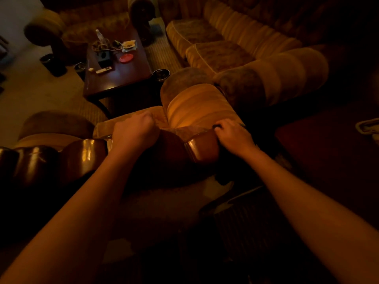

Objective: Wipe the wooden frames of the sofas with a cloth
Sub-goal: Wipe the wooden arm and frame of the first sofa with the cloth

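1. Fingers of the right hand [231, 134], right of centre in the frame, are curled together over the top edge of the glossy wooden frame [202, 145], with something small and dark [217, 126] under the fingertips; probably the cloth, but the dim light keeps me from being sure.
2. Left hand [133, 130], just left of centre, is bunched into a fist with the knuckles up. Whether its fingers grip cloth or upholstery I cannot tell.
3. My guess is that the left hand steadies or pulls back the striped cushion [196, 107] so the wood behind it is exposed for wiping.
4. Both forearms stretch up from the bottom corners, nearly straight, converging on the sofa back.
5. More polished frame [61, 158] curves away at centre left, likely next.
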Action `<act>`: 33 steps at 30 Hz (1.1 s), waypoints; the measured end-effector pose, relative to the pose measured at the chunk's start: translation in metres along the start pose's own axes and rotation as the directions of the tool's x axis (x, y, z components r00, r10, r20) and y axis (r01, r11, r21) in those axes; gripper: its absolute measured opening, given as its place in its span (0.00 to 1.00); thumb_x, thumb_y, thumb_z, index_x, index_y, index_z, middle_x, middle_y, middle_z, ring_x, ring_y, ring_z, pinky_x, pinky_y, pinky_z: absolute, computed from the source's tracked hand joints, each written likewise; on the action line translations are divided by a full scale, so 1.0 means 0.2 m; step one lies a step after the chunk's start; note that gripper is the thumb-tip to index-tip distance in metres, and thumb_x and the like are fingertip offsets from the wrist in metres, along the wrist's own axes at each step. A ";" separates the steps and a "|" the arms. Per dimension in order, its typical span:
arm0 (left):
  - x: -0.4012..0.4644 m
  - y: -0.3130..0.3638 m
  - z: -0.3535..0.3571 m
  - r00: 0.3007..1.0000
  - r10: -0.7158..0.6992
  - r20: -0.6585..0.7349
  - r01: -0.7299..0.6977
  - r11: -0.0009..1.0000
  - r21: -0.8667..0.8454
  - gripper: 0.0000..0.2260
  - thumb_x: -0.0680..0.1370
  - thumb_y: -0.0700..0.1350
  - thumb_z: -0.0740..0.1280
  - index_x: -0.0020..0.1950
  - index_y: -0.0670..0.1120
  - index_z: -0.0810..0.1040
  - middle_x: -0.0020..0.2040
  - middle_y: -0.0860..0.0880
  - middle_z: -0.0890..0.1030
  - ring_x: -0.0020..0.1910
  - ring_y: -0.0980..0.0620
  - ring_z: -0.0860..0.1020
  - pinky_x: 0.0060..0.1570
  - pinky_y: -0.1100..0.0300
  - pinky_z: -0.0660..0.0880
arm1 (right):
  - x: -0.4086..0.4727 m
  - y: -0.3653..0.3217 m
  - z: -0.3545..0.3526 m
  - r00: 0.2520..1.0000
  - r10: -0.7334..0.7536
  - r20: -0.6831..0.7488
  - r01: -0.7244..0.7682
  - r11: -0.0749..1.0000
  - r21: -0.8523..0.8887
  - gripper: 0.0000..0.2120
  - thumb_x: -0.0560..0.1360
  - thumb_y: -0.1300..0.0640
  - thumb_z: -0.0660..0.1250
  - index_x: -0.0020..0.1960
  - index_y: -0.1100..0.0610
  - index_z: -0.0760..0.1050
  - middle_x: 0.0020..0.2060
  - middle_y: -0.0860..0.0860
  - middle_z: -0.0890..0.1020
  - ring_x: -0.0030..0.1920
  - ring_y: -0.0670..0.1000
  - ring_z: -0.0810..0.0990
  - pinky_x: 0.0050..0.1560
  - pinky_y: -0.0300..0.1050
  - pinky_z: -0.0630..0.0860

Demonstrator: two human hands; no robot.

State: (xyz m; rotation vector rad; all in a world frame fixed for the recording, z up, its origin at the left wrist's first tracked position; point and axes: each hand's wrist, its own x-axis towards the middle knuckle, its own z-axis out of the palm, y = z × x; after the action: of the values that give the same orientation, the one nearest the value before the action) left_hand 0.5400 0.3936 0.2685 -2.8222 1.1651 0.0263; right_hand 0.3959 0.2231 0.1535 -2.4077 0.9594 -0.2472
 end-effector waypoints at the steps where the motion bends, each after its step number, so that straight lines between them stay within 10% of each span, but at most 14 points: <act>1: 0.00 0.00 0.00 1.000 0.002 0.004 -0.002 1.000 0.001 0.09 0.79 0.46 0.55 0.55 0.46 0.72 0.57 0.42 0.77 0.54 0.40 0.76 0.42 0.54 0.65 | -0.07 -0.09 0.04 0.985 -0.156 -0.078 0.147 0.983 -0.107 0.17 0.78 0.54 0.54 0.55 0.60 0.77 0.56 0.56 0.79 0.59 0.57 0.76 0.60 0.55 0.68; 6: -0.02 0.01 0.00 0.998 0.031 -0.047 -0.031 1.000 0.007 0.05 0.79 0.44 0.54 0.49 0.46 0.68 0.52 0.42 0.78 0.48 0.41 0.76 0.39 0.54 0.64 | -0.20 -0.27 0.12 0.916 -0.402 -0.011 0.395 0.904 -0.165 0.18 0.78 0.53 0.52 0.63 0.54 0.73 0.63 0.49 0.75 0.67 0.49 0.69 0.69 0.52 0.56; 10: -0.03 0.01 0.00 0.996 0.049 -0.072 -0.049 0.999 0.001 0.05 0.80 0.45 0.54 0.49 0.46 0.67 0.51 0.41 0.77 0.48 0.40 0.76 0.38 0.53 0.62 | 0.07 -0.10 0.02 0.988 -0.091 0.123 0.119 0.962 -0.244 0.21 0.80 0.48 0.47 0.61 0.51 0.75 0.62 0.54 0.76 0.64 0.55 0.72 0.63 0.54 0.62; 14: -0.02 0.01 -0.01 0.998 0.049 -0.038 -0.050 0.999 -0.012 0.04 0.79 0.44 0.54 0.48 0.46 0.66 0.54 0.41 0.77 0.51 0.40 0.76 0.39 0.54 0.63 | 0.17 0.08 -0.07 0.953 0.192 0.236 -0.213 0.975 0.066 0.21 0.82 0.53 0.48 0.68 0.62 0.69 0.69 0.63 0.68 0.68 0.61 0.67 0.65 0.49 0.64; 22: -0.02 0.00 -0.01 0.999 0.030 -0.023 -0.033 0.991 -0.129 0.02 0.80 0.44 0.52 0.50 0.47 0.62 0.40 0.47 0.72 0.39 0.46 0.70 0.48 0.48 0.67 | -0.23 -0.01 0.01 0.941 0.273 -0.201 -0.117 0.817 0.564 0.23 0.77 0.49 0.52 0.66 0.55 0.73 0.68 0.50 0.72 0.69 0.50 0.68 0.71 0.48 0.58; 27: -0.05 0.01 -0.03 0.997 0.039 -0.063 -0.051 0.977 -0.205 0.08 0.79 0.42 0.53 0.58 0.45 0.65 0.50 0.42 0.78 0.48 0.41 0.75 0.58 0.44 0.65 | -0.34 -0.36 0.16 0.970 0.082 -0.231 0.032 0.891 0.453 0.28 0.73 0.46 0.47 0.60 0.55 0.78 0.61 0.53 0.79 0.65 0.51 0.73 0.69 0.44 0.52; 33: -0.07 -0.05 -0.09 0.984 -0.115 -0.134 -0.011 0.717 -0.697 0.18 0.72 0.44 0.54 0.61 0.47 0.70 0.55 0.41 0.79 0.54 0.41 0.77 0.58 0.43 0.71 | -0.32 -0.43 0.08 0.977 0.211 -0.017 -0.050 0.309 0.950 0.16 0.81 0.56 0.52 0.64 0.58 0.71 0.60 0.50 0.74 0.64 0.48 0.71 0.61 0.40 0.71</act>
State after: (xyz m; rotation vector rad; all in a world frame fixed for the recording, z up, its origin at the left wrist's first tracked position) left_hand 0.5370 0.4082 0.2873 -3.5802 1.3271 0.2936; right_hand 0.4055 0.3266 0.1879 -1.1702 0.7162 -0.7103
